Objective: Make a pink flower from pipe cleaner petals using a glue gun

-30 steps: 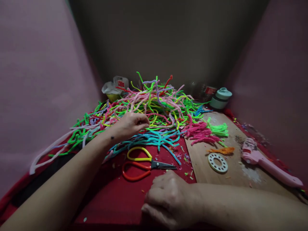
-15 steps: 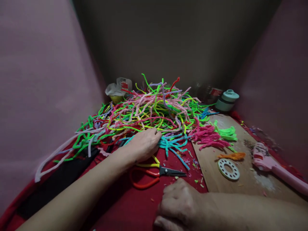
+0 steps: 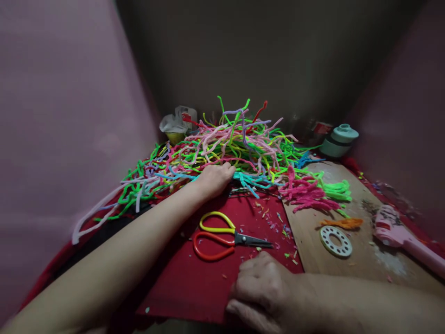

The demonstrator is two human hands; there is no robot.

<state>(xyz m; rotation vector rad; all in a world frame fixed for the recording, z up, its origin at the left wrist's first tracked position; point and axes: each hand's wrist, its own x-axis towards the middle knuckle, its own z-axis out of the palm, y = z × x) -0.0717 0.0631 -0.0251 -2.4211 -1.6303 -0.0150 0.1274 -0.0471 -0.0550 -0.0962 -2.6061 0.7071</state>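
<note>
My left hand (image 3: 216, 179) reaches to the front of a big heap of coloured pipe cleaners (image 3: 225, 144), its fingers closed around a bunch of turquoise pipe cleaners (image 3: 252, 182). Loose ends of that bunch fan out to the right. Close to me, my right hand (image 3: 262, 290) rests as a fist at the edge of the red cloth (image 3: 187, 287); whatever is inside it, if anything, is hidden. Between the hands lie scissors (image 3: 239, 239) with one yellow and one red handle, blades toward the right and nearly closed.
Right of the cloth, a wooden board (image 3: 306, 246) carries pink pipe cleaners (image 3: 309, 195), green ones (image 3: 339, 189), an orange bundle (image 3: 342, 223) and a white ring with holes (image 3: 335, 241). A pink glue gun (image 3: 392, 227) lies farther right. A teal jar (image 3: 339, 140) stands behind. Coloured scraps dot the cloth.
My left hand has moved forward, away from the scissors, carrying the turquoise bunch against the heap. Both scissor handles now show fully. My right fist stays about where it was; the view has shifted slightly.
</note>
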